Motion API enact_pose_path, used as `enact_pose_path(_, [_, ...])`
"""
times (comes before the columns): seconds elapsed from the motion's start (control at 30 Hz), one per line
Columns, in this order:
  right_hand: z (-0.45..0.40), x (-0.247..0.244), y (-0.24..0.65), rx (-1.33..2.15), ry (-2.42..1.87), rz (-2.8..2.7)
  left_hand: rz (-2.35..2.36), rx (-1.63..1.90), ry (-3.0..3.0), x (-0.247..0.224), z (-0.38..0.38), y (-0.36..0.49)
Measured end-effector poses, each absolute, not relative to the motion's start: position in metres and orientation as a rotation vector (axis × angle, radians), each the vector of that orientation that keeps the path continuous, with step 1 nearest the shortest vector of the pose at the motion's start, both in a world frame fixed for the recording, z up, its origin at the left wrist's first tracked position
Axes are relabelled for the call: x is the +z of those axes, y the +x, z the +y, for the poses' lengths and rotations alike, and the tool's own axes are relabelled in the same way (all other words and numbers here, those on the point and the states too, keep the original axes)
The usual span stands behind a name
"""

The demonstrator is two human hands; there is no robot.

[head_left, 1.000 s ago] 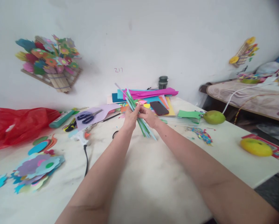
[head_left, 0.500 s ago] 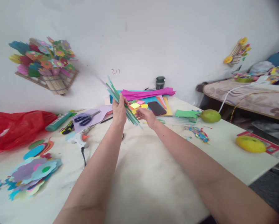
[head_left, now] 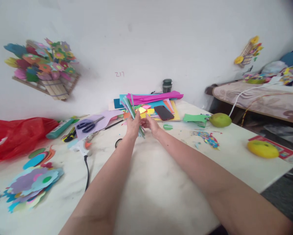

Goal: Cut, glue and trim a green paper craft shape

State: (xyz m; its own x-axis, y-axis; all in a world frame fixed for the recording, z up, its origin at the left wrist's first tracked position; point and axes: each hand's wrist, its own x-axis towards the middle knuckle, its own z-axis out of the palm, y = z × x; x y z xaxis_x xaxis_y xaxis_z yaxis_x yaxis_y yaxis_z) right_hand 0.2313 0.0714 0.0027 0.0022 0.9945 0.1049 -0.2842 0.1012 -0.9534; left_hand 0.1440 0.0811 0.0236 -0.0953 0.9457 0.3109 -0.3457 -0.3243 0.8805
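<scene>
My left hand [head_left: 133,124] is closed around a bundle of thin green and pale blue strips [head_left: 129,105], held at a slant above the table. The strips stick out past both ends of the fist; whether they are paper or plastic I cannot tell. My right hand [head_left: 150,125] is close beside the bundle's lower part, its thumb apart from its bent fingers. Its fingertips meet the left hand or the strips, partly hidden. Behind the hands lie small yellow and pink paper pieces [head_left: 142,111] and a dark phone [head_left: 163,112]. A black ring [head_left: 118,142] lies left of my left wrist.
Scissors [head_left: 89,124] rest on lilac paper, near a glue gun [head_left: 81,147] with a black cord. Paper flower shapes [head_left: 30,182] and a red plastic bag [head_left: 19,138] are at left. Two mangoes, one green [head_left: 220,120], one yellow [head_left: 263,149], lie at right.
The bundle has moved right and lower and stands steeper. My left hand has come over to my right hand, which has shifted slightly left. The black ring shows more fully.
</scene>
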Motion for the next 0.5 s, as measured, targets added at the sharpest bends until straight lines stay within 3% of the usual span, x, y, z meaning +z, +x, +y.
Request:
enact_pose_path(0.27, [0.066, 0.027, 0.243, 0.749, -1.304, -1.849, 0.700, 1.745, 0.727, 0.020, 0.095, 0.146])
enact_pose_path(0.5, [0.065, 0.033, 0.254, 0.739, -1.313, -2.174, 0.725, 1.601, 0.558, 0.008, 0.093, 0.163])
